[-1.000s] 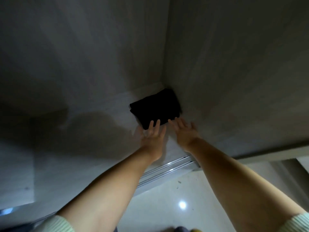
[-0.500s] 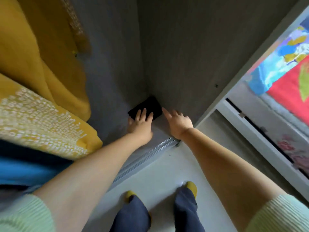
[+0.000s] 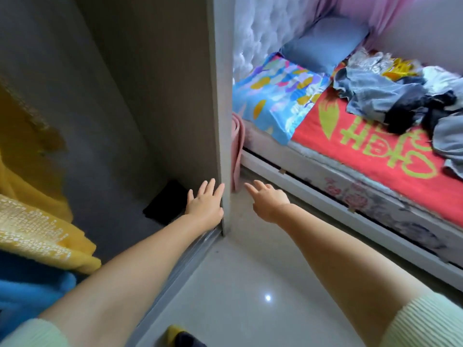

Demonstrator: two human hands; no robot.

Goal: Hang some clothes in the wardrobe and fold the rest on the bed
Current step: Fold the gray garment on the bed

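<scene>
In the wardrobe's (image 3: 220, 116) corner, just beyond the left hand's (image 3: 204, 206) straight fingers, lies a folded black garment (image 3: 166, 205). That hand holds nothing; whether it touches the cloth I cannot tell. The right hand (image 3: 269, 202) hovers outside the wardrobe wall, fingers loose, holding nothing too. Well beyond the right hand, up on the bed (image 3: 350, 156), a heap of clothes (image 3: 400, 101) waits unfolded. They look soft, light and limp, so each is best pinched at shoulders or waistband, where it will hang straight and not bunch.
</scene>
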